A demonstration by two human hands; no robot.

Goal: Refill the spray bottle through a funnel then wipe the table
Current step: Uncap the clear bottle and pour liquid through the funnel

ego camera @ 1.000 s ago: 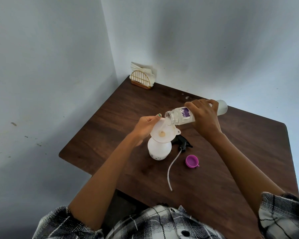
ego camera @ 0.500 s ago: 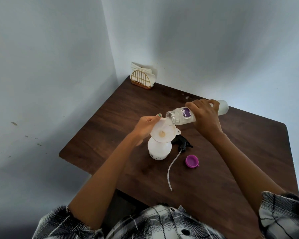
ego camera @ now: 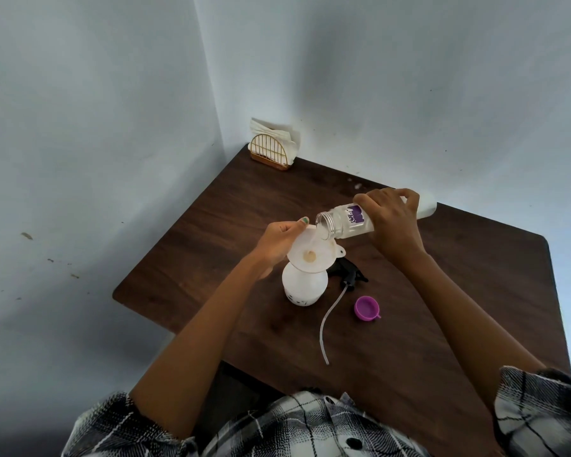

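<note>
Left hand [ego camera: 279,240] pinching rim of white funnel [ego camera: 310,255], thumb on top edge. Right hand [ego camera: 393,222] clenched around clear refill bottle [ego camera: 346,222], purple label showing, bottle tipped nearly level with open mouth over funnel bowl; clear liquid running from mouth into funnel. Funnel seated in neck of white spray bottle [ego camera: 304,286], upright on dark wooden bench [ego camera: 211,225], near its middle. Black trigger sprayer head [ego camera: 350,273] lying on bench just right of spray bottle, dip tube [ego camera: 330,321] trailing toward near edge. Purple cap [ego camera: 366,308] resting open side up, beside tube, apart from spray bottle. Gold wire napkin holder [ego camera: 271,153] with white napkins at far corner against wall. Plaid sleeves at lower frame.
</note>
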